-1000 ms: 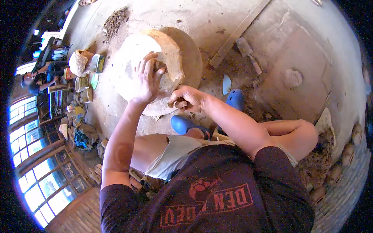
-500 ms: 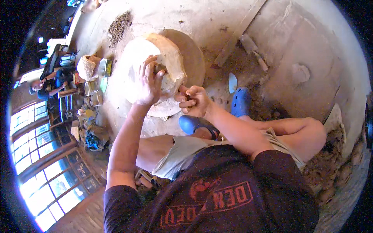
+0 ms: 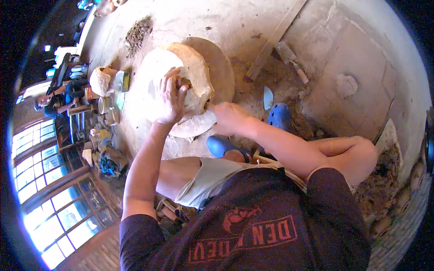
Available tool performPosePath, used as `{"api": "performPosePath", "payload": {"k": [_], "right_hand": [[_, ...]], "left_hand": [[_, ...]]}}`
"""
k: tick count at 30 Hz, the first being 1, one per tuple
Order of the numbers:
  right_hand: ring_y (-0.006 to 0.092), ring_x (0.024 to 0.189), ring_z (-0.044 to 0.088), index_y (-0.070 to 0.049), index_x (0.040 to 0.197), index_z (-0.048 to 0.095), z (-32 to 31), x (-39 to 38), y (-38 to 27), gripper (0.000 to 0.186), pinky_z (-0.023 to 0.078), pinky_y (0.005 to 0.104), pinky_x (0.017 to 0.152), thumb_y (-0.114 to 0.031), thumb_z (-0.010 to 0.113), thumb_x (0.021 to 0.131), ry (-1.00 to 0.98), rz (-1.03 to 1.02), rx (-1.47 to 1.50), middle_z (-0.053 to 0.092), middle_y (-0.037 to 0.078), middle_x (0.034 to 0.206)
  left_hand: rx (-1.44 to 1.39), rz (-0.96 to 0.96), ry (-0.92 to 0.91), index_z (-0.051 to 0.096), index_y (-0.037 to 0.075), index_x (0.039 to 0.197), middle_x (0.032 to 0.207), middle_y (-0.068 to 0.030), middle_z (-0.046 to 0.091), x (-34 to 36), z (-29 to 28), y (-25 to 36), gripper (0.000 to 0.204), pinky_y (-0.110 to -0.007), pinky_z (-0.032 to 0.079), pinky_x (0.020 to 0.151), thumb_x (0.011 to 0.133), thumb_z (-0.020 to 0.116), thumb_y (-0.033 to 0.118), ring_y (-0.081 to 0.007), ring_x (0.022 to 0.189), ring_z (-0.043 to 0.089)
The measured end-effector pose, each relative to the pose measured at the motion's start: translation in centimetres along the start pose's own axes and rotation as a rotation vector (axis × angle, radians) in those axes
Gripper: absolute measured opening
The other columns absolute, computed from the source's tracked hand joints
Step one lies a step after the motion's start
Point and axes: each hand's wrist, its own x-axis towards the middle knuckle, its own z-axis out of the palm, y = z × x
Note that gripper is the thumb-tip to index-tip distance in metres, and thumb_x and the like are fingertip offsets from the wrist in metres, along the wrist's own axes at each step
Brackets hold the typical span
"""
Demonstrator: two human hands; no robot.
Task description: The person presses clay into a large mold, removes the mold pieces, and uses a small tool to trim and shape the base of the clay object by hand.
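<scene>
A pale, rounded clay vessel (image 3: 199, 74) sits on a round board (image 3: 185, 128), its left side washed out by bright light. Against its top lies my left hand (image 3: 172, 100), fingers bent over the clay beside a small dark opening and gripping it there. My right hand (image 3: 230, 118) is closed at the vessel's near right edge, back of the hand uppermost. Its fingertips reach a dark gap in the clay wall. They are mostly hidden, so whether they pinch anything does not show.
Right of the vessel lie a long wooden plank (image 3: 275, 40), a trowel (image 3: 291, 61) and a pale blue blade-shaped piece (image 3: 268, 98). Crumbled clay (image 3: 139, 34) is heaped beyond. Tubs (image 3: 106, 105) stand at left, where another person (image 3: 54, 101) sits. My blue clogs (image 3: 221, 145) are close by.
My right hand has turned over, from curled fingers showing to its back uppermost, and its fingertips are now at the dark gap. My left hand stays on the vessel.
</scene>
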Motion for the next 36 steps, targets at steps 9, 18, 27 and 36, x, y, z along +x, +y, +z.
{"api": "performPosePath", "payload": {"k": [9,18,27,36], "right_hand": [[0.0189,0.075,0.073,-0.001,0.141,0.065,-3.0,-6.6,-1.4,0.047,0.059,0.0385,0.068,-0.019,0.071,0.098,0.036,0.036,0.542,0.078,0.017,0.095],[0.0371,0.088,0.068,0.003,0.139,0.06,-6.0,-14.4,-4.6,0.055,0.058,0.0465,0.077,-0.029,0.071,0.095,0.558,-0.304,-0.057,0.064,0.018,0.097],[0.0364,0.084,0.065,0.003,0.106,0.064,-2.9,-16.6,-1.9,0.023,0.056,0.0467,0.073,-0.015,0.067,0.091,0.244,-0.415,-0.203,0.061,0.017,0.09],[0.0372,0.085,0.068,0.002,0.119,0.066,-3.3,-14.9,-2.5,0.038,0.057,0.0449,0.076,-0.018,0.081,0.091,0.406,-0.373,0.147,0.064,0.018,0.093]], "left_hand": [[-0.052,0.16,-0.009,0.056,-0.006,0.122,0.135,-0.0267,0.056,-5.0,-2.8,-5.6,0.041,-0.051,0.046,0.107,0.109,0.055,0.033,-0.0447,0.125,0.058],[-0.78,-0.517,-0.422,0.065,-0.002,0.114,0.109,-0.0149,0.069,-7.9,-2.8,13.3,0.032,-0.04,0.052,0.097,0.113,0.051,0.027,-0.0253,0.105,0.065],[-0.96,-0.51,-0.623,0.064,-0.001,0.114,0.088,-0.0069,0.066,-11.9,1.8,16.1,0.051,-0.035,0.051,0.072,0.116,0.039,0.044,-0.0154,0.081,0.06],[-1.219,-0.68,-0.784,0.063,-0.001,0.123,0.099,-0.0018,0.065,-9.6,0.0,14.1,0.042,-0.028,0.05,0.073,0.113,0.052,0.038,-0.0095,0.085,0.058]]}}
